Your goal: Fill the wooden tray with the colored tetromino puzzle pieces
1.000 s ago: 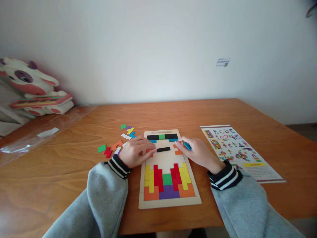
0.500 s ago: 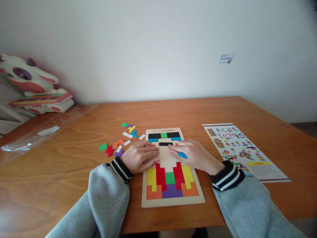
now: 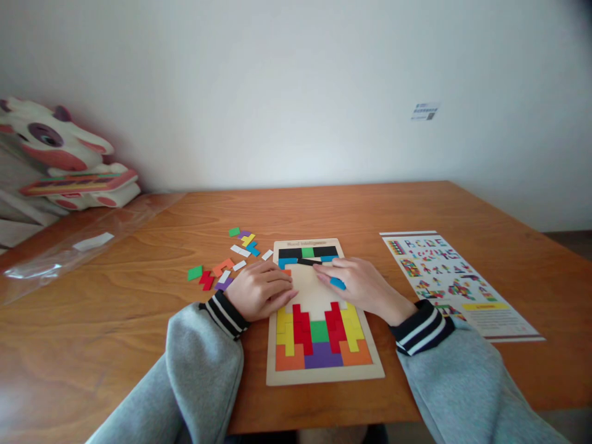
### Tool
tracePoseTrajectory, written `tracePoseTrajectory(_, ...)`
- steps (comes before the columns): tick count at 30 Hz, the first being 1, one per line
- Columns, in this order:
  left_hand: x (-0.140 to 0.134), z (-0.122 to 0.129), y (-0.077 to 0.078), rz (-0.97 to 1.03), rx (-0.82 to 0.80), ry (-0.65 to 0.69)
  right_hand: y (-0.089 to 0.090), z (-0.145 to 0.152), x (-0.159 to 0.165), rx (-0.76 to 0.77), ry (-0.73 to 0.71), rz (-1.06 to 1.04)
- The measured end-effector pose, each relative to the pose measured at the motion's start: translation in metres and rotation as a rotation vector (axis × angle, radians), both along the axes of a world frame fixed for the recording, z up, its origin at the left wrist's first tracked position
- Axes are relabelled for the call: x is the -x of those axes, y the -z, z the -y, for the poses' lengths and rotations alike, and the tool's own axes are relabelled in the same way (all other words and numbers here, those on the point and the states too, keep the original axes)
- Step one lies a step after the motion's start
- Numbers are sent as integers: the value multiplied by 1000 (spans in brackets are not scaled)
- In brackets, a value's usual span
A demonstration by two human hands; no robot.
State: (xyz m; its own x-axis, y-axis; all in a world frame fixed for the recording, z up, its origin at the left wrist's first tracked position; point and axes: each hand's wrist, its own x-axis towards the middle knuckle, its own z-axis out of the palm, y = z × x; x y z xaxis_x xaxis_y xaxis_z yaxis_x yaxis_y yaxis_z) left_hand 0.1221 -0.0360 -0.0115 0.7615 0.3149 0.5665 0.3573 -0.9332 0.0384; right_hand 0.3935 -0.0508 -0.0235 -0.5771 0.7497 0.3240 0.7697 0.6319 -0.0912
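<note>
A light wooden puzzle board lies before me, with coloured block pieces fitted along its top and lower parts. My right hand reaches over its right side, fingertips on the right end of a black bar-shaped puzzle piece. That bar sits slightly tilted just below the blue pieces. Between the thumb and fingers of this hand shows part of a blue piece. My left hand rests on the board's left edge, fingers stretched loosely, holding nothing visible. Both hands cover some pieces.
Several loose coloured and white pieces are scattered left of the board. A printed pattern sheet lies to the right. At the far left are a clear plastic bag and a cow-shaped toy keyboard. A wall stands behind the table.
The black bar has shifted up the board and tipped slightly, its right end lower. My right hand and the blue piece in it moved slightly up and left. My left hand barely moved.
</note>
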Motion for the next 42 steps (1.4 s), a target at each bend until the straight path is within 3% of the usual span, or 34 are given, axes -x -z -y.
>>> tracePoseTrajectory(9, -14, -2, 2, -204, 175, -152, -2, -1, -1, 48, -8, -1)
tracePoseTrajectory(18, -15, -2, 9, -206, 201, -117, 5, -4, -10, 39, 72, -91)
tracePoseTrajectory(31, -13, -2, 10, -182, 188, -46, 2, -2, -7, 88, -7, -76)
tracePoseTrajectory(42, -13, -1, 9, -197, 205, -49, -1, -3, -6, 95, 152, -41)
